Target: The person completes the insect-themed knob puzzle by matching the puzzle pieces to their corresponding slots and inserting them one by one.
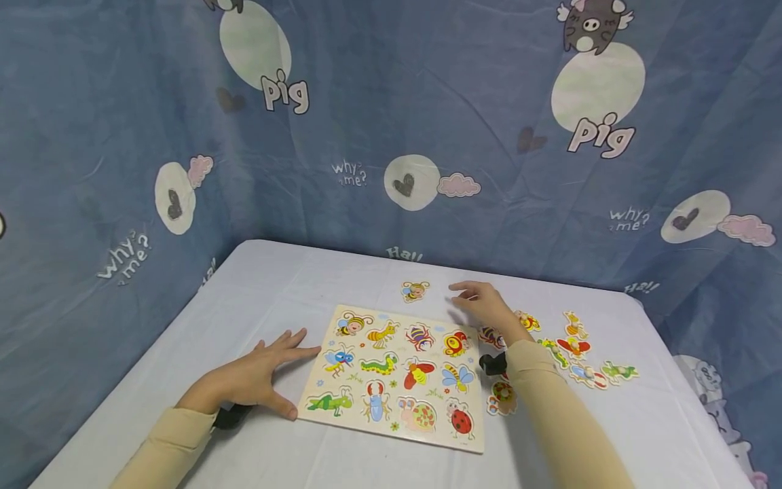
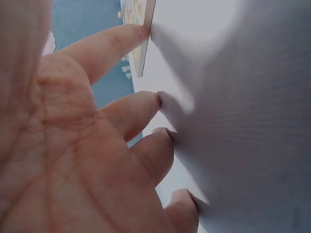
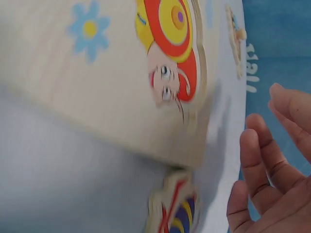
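Note:
My left hand lies spread at the left edge of a wooden insect puzzle board. Its thumb and index finger touch that edge, while other fingertips rest on the white cloth in the left wrist view. Above the board's far right corner hovers my right hand, fingers loosely bent and holding nothing. Left of it, behind the board, a bee puzzle piece lies on the table. A striped spider piece sits by the board's corner in the right wrist view, partly cut off by the frame.
Several loose insect pieces lie right of the board, including a snail, a red-winged bug and a green grasshopper. My right forearm covers part of that area. A blue printed curtain hangs behind the white-covered table.

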Action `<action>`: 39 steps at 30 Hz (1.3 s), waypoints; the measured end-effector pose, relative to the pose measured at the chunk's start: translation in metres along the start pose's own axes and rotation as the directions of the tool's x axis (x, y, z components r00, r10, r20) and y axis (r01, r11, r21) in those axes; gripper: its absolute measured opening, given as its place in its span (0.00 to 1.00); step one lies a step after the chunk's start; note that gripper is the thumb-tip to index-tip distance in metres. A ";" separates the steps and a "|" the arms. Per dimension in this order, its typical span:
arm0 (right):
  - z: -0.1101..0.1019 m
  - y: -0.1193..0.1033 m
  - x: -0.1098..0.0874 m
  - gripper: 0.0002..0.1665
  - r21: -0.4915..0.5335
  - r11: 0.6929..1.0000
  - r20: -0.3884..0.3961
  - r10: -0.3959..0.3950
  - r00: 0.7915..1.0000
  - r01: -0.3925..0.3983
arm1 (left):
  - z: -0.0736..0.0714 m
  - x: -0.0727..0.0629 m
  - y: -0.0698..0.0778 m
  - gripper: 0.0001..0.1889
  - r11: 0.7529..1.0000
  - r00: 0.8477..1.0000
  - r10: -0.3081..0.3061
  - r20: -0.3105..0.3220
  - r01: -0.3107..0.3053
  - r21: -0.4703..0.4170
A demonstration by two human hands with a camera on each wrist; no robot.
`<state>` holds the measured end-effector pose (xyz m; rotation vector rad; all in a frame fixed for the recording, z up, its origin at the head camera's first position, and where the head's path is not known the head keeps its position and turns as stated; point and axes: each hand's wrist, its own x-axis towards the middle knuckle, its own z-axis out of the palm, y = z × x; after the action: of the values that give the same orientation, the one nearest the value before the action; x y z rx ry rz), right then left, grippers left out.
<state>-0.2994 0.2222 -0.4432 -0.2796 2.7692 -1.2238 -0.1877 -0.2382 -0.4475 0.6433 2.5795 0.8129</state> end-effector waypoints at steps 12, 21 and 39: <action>0.029 -0.011 0.030 0.20 0.028 1.000 -0.039 0.000 0.999 0.001 | 0.002 0.001 0.000 0.60 1.000 1.000 -0.005 -0.008 0.004 -0.023; 0.046 -0.020 0.041 0.17 0.031 0.998 -0.083 0.060 0.995 -0.057 | 0.002 0.000 0.000 0.60 1.000 1.000 0.000 -0.008 0.000 -0.025; 0.069 -0.037 0.054 0.14 0.001 0.995 -0.132 0.098 0.986 -0.099 | 0.003 0.000 0.000 0.60 1.000 1.000 -0.016 -0.011 0.016 -0.012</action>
<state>-0.3359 0.1371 -0.4634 -0.0627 2.8584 -1.2536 -0.1863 -0.2374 -0.4498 0.6157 2.5845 0.8279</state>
